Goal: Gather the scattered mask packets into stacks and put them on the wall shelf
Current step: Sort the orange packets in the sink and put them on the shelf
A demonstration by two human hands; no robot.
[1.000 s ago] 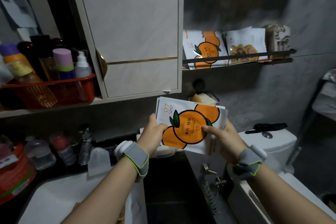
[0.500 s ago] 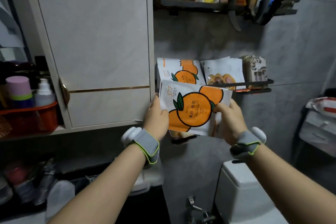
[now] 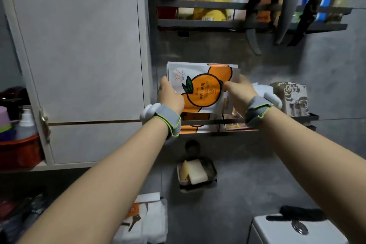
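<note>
A stack of white mask packets [image 3: 204, 89] printed with orange fruit is held upright at the wall shelf [image 3: 305, 117]. My left hand [image 3: 171, 96] grips its left edge and my right hand [image 3: 240, 94] grips its right edge. The stack's lower edge sits just above the shelf's front rail [image 3: 213, 122]. Behind the rail, parts of other packets [image 3: 234, 119] show, mostly hidden by the stack and my right wrist. A floral-patterned pack [image 3: 293, 97] stands at the shelf's right end.
A white cabinet door [image 3: 79, 45] is just left of the shelf. An upper rack [image 3: 217, 24] holds bottles and hanging headbands. Below are a soap dish [image 3: 196, 174], folded white towels [image 3: 146, 220] and a toilet tank [image 3: 293, 230]. A red basket [image 3: 19, 150] stands far left.
Both hands have lifted the stack up from over the sink to the wall shelf, and it now covers the packets standing there. My view has tilted upward.
</note>
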